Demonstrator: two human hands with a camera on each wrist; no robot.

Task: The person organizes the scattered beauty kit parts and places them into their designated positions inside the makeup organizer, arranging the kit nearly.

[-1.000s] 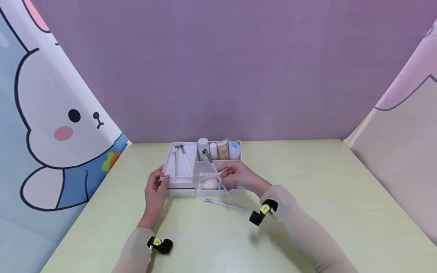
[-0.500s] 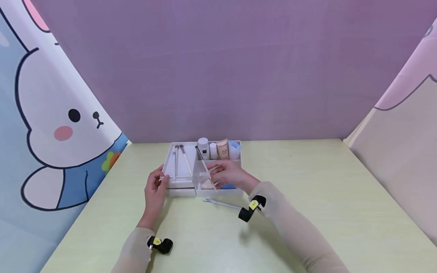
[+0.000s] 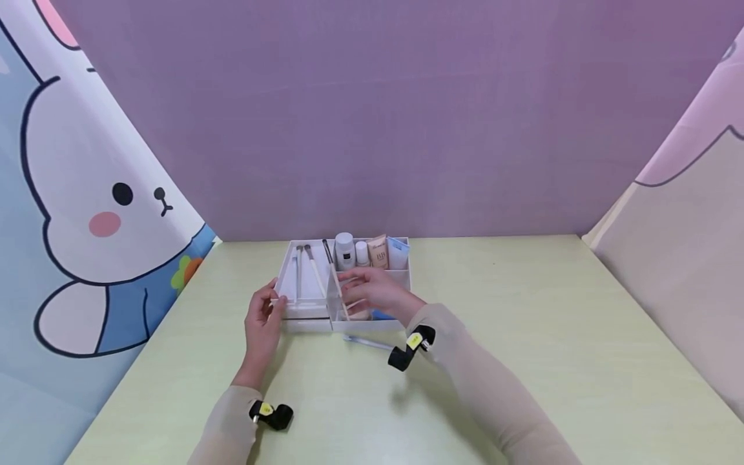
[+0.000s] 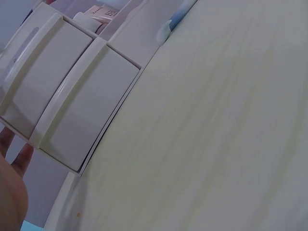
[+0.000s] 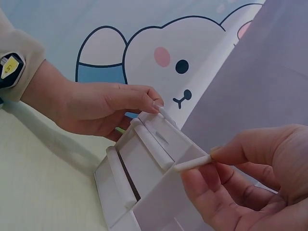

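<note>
My right hand (image 3: 380, 292) pinches a slim makeup brush (image 3: 340, 286) over the divider of a white makeup organizer (image 3: 308, 312). The brush's dark bristles point up and away; in the right wrist view its pale handle end (image 5: 192, 163) sticks out between thumb and fingers. At the organizer's front left corner, my left hand (image 3: 263, 320) grips the edge, thumb at the top front. Two brushes with dark bristles, one of them a white-handled brush (image 3: 316, 270), lie in the top left tray, a paler slim stick beside them. Two drawer fronts (image 4: 89, 103) fill the left wrist view.
A white bottle (image 3: 345, 253), a smaller white-capped bottle (image 3: 362, 254), a beige BB tube (image 3: 378, 252) and a blue-white tube (image 3: 398, 253) stand in the rear right compartment. A pale sponge (image 3: 360, 315) sits in front. On the table lies a slim pale stick (image 3: 367, 342).
My right hand has moved left with the brush, from over the right compartments to the divider beside the brush tray. My left hand stays at the organizer's corner.
</note>
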